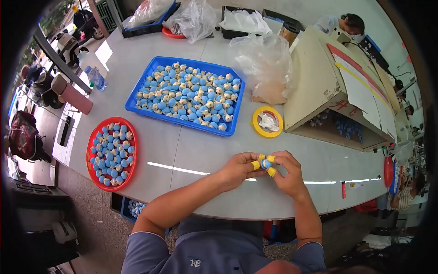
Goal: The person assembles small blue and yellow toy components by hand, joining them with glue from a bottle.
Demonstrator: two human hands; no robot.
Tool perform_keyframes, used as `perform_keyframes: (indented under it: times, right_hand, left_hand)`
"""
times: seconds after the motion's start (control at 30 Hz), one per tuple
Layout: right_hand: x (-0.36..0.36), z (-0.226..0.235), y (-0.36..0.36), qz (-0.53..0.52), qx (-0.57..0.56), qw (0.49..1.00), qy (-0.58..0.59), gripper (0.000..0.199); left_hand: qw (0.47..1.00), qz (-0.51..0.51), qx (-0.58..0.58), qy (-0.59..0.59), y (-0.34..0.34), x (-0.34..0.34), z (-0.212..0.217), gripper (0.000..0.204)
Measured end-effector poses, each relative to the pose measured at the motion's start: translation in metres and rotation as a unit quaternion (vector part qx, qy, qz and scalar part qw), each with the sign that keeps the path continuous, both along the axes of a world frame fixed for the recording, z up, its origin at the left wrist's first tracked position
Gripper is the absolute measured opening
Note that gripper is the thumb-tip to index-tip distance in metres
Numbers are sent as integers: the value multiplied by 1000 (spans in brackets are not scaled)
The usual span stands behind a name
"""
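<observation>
Between both hands, over the near part of the table, is a small blue and cream figure part [264, 163]. My left hand [237, 171] pinches it from the left, and my right hand [288, 173] grips it from the right. Yellow covers wrap the thumb and fingertips on both hands. Beyond the hands lies a blue tray [182, 121] filled with many similar blue and cream pieces [191, 93]. More of these pieces [112, 155] fill a round red tray [90, 171] at the table's left edge.
A yellow tape roll [256, 122] with white paper in it lies beyond my right hand. Clear plastic bags [264, 59] rest beside a beige box-like stand [315, 68]. A pink bottle [75, 96] stands far left; a red marker [343, 189] lies right. Another person [340, 23] sits behind the stand.
</observation>
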State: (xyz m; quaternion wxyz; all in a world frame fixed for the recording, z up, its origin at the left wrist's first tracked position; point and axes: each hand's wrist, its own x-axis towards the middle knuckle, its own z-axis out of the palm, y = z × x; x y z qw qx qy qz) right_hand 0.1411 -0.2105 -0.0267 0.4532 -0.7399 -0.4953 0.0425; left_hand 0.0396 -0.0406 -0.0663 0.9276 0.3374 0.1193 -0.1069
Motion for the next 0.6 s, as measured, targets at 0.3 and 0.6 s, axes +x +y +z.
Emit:
perform_keyframes:
  times: [0.3, 0.6]
  right_hand:
    - [-2, 2, 5, 19, -32, 998, -45, 34]
    - [-4, 2, 5, 13, -34, 998, -53, 33]
  left_hand:
    - [1000, -7, 22, -13, -2, 1, -6, 25]
    - [999, 18, 45, -14, -7, 0, -10, 24]
